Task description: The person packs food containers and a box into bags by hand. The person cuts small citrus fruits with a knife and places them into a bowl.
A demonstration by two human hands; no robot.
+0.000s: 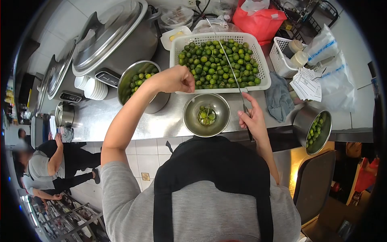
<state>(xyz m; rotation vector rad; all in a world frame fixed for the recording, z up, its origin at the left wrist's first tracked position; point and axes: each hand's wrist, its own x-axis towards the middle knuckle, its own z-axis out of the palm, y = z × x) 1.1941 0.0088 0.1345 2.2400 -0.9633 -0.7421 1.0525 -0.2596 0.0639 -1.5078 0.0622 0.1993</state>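
Observation:
My right hand (254,115) is wrapped round the dark handle of a long thin-bladed knife (229,60). Its blade points away from me, over a white plastic basket (264,76) full of small green limes (219,66). Fingers curled together, my left hand (177,79) hovers by the basket's near left corner; whatever it may hold is hidden. Between my hands and nearer to me, a steel bowl (189,115) contains a few limes or lime pieces in the bottom.
Left of the basket stands a steel pot (121,86) with limes, beside large steel cookers (133,44) and stacked white cups (96,88). On the right are a grey cloth (278,99), a small white basket (278,56) and another lime pot (300,121). Other people (44,161) stand far left.

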